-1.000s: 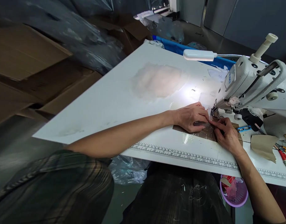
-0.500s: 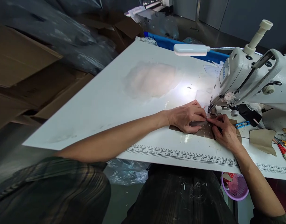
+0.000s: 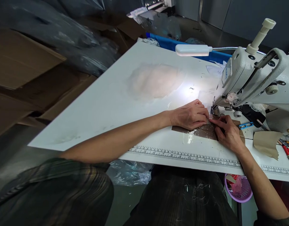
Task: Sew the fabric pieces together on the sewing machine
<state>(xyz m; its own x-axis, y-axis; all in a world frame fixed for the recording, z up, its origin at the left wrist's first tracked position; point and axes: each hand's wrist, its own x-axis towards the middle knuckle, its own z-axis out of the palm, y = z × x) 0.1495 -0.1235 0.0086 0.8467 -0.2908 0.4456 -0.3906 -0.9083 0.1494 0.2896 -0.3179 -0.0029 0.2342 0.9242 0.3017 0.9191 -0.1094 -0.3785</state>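
Note:
A white sewing machine (image 3: 248, 78) stands at the right, its needle and presser foot (image 3: 213, 110) low over the table. Just left of the foot, my left hand (image 3: 191, 115) is closed, its fingertips pinched on a thin pale fabric (image 3: 204, 95) that is mostly hidden. My right hand (image 3: 228, 133) sits in front of the foot, its index finger reaching to the left fingertips and pinching the same fabric edge. Beneath both hands lies a brown plate (image 3: 196, 132) with thread bits and a shiny clear film.
A printed ruler (image 3: 182, 158) runs along the front edge of the white table (image 3: 99, 103). Blue thread snips (image 3: 245, 125), a tan scrap (image 3: 267, 144) and red-handled tools (image 3: 288, 155) lie right. A lamp (image 3: 193, 50) hangs behind. A purple basket (image 3: 243, 196) stands below; boxes (image 3: 26, 59) are left.
The fingers of my left hand have drawn together, closing the gap that showed under them. My right hand has hardly moved. The whole view has shifted very slightly.

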